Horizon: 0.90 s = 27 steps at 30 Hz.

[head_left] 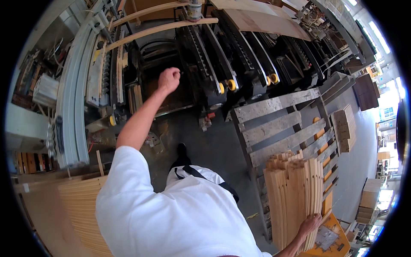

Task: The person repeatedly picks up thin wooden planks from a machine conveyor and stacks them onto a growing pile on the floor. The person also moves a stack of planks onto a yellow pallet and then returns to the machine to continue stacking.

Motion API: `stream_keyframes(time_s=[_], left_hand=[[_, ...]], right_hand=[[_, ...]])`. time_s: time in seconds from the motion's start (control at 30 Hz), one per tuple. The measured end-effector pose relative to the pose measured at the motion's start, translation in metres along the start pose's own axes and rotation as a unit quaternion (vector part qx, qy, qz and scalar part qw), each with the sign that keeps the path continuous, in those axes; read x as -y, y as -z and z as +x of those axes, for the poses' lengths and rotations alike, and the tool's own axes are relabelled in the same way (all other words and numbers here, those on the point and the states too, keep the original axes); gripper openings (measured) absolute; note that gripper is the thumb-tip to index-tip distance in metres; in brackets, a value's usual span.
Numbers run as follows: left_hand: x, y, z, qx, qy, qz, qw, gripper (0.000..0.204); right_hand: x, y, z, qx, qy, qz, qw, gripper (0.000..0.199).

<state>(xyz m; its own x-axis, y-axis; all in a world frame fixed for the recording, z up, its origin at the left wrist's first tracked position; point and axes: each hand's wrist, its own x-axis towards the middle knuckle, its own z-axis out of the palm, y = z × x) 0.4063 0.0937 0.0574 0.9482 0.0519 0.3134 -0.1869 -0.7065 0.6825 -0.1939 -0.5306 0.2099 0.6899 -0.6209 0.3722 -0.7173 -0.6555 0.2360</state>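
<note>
My left hand hangs in the air over the dark opening of the machine, its fingers curled into a loose fist. Nothing sticks out of it. At the lower right, my right hand is against the near right side of a stack of wooden slats, fingers bent round the edge of the outer ones. These long, pale slats stand close together on a worn wooden pallet. Two more wooden strips lie across the machine at the top, the nearer strip just below a round metal clamp head.
Dark machine rails with yellow rollers lie ahead. On the left runs a long grey metal beam. More stacked slats sit at the lower left. A yellow lift truck is by the pallet; grey floor lies between.
</note>
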Motion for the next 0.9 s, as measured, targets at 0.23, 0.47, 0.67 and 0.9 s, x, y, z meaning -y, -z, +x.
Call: stream_keyframes(time_s=[0.23,0.47,0.67,0.9], left_hand=[[0.072,0.05,0.191,-0.067,0.019,0.285,0.956,0.052],[0.069,0.053,0.232,0.028,0.012,0.374,0.927,0.056],[0.019,0.055,0.113,0.109,-0.016,0.155,0.982,0.028],[-0.069,0.067,-0.058,0.258,0.025,0.017,0.966,0.028]], right_hand=[[0.131,0.105,0.052,-0.041,0.046,0.073,0.995,0.035],[0.352,0.154,0.124,-0.023,0.226,0.289,0.93,0.045],[0.545,0.115,0.199,0.019,0.429,0.385,0.817,0.041],[0.795,0.102,0.223,0.063,0.599,0.43,0.673,0.039]])
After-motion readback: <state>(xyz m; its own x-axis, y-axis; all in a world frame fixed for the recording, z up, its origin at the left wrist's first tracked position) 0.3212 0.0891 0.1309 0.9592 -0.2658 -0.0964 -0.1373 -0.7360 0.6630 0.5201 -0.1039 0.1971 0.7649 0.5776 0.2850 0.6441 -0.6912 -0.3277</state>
